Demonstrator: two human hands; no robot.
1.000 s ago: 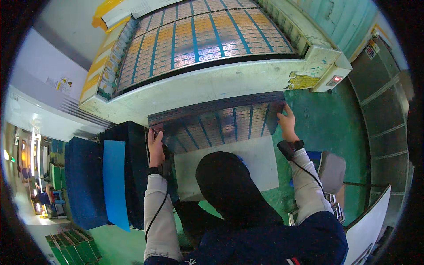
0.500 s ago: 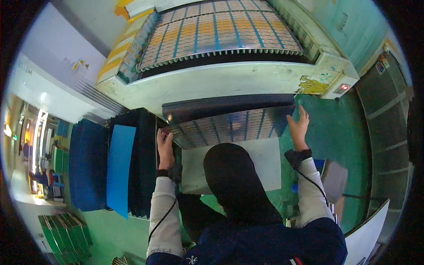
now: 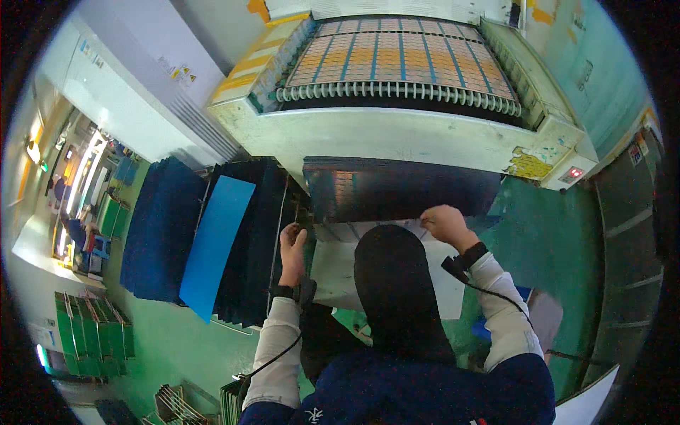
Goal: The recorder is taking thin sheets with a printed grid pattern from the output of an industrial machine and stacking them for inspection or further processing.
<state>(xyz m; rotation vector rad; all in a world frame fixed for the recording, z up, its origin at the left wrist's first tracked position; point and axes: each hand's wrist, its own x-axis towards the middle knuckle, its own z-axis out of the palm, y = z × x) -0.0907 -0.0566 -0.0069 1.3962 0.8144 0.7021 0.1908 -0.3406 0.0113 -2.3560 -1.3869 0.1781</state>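
Observation:
A stack of dark, glossy flat panels (image 3: 397,185) leans in front of the machine, its near edge facing me. Below that edge shows a strip of a panel with a pale printed pattern (image 3: 347,231). My right hand (image 3: 446,225) is at the near edge, right of the middle, with fingers bent and pinched together; what lies between the fingertips is hidden. Just off the stack's lower left corner is my left hand (image 3: 292,248), fingers loosely curled and apart, nothing visible in it. A pale board (image 3: 443,280) lies under the stack.
The pale machine (image 3: 397,138) carries patterned panels on a roller bed (image 3: 404,60). At left stand racks of dark sheets (image 3: 159,234), with a bright blue sheet (image 3: 219,241) among them. Green racks (image 3: 92,333) stand lower left; a grey cabinet (image 3: 627,248) lines the right.
My right hand has moved from beyond the stack's right side inward to its near edge and closed. A dark face now shows where the patterned panel was. The view has shifted.

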